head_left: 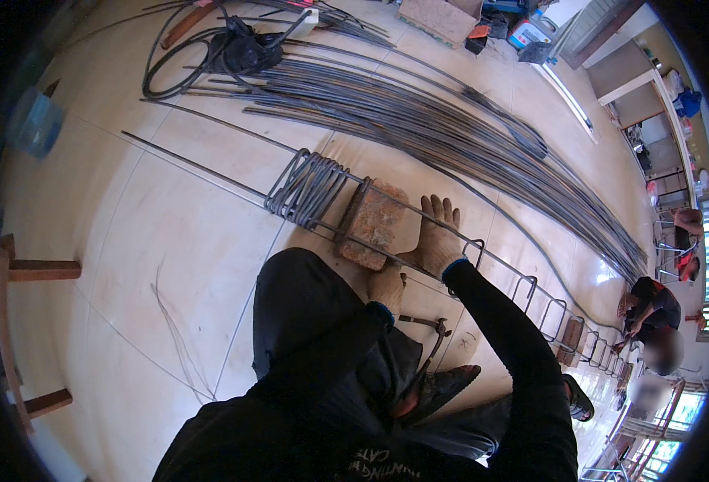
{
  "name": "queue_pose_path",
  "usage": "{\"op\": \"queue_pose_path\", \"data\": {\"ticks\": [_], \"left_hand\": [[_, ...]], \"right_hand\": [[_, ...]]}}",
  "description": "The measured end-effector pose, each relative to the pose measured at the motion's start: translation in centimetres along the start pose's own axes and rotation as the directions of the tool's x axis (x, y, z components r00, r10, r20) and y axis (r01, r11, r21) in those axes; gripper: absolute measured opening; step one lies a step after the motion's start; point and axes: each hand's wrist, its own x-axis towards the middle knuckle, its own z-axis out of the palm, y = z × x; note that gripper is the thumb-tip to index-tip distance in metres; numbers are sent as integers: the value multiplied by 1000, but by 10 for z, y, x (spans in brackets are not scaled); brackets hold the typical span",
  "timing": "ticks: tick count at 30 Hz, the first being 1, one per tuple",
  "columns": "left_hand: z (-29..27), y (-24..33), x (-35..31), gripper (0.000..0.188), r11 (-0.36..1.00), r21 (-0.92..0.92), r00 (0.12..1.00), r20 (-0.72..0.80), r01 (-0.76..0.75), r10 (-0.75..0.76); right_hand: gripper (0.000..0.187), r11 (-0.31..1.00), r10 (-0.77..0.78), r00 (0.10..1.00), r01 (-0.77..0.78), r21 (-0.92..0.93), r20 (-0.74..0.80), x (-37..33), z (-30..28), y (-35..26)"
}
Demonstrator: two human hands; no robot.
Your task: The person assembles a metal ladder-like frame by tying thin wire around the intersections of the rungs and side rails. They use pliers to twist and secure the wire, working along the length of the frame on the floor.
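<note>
Both of my hands wear pale work gloves. My right hand (441, 234) lies over the far rod of a long steel rebar frame (203, 175), its fingers stretched out and apart. My left hand (386, 289) is curled at the near rod, beside a rough reddish brick (377, 218) under the frame; what its fingers hold, if anything, is hidden. A tight bunch of bent wire stirrups (308, 186) hangs on the rods left of the brick. More stirrups (525, 291) are spaced along the frame to the right. Dark pincers (439, 326) lie on the floor by my foot.
A large bundle of loose rebar (418, 120) lies across the tiles beyond the frame. A black plastic bag (246, 46) rests at its left end. Another brick (570, 341) supports the frame further right, where a person (651, 309) crouches. A wooden chair (5, 321) stands left.
</note>
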Motion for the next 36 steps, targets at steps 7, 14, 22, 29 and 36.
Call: {"op": "queue_pose_path", "data": {"ticks": [7,14,22,29,36], "left_hand": [[-36,-61,71,19,683,608,907,175,-406,383],[-15,-37,22,34,807,502,946,82,-312,314],[-10,-40,24,24,583,731,919,155,-354,363],[-23,-59,43,26,652,542,839,231,-531,492],[1,-30,37,37,964,-266,957,276,-17,93]], "right_hand": [[161,1000,-8,998,9,-17,69,-4,-13,1],[157,992,-100,989,108,-71,113,1,-4,7],[148,953,-304,946,302,-32,-114,9,27,17],[148,956,-292,955,293,21,-49,-1,6,14],[172,959,-283,958,283,-10,-37,-12,-24,10]]}}
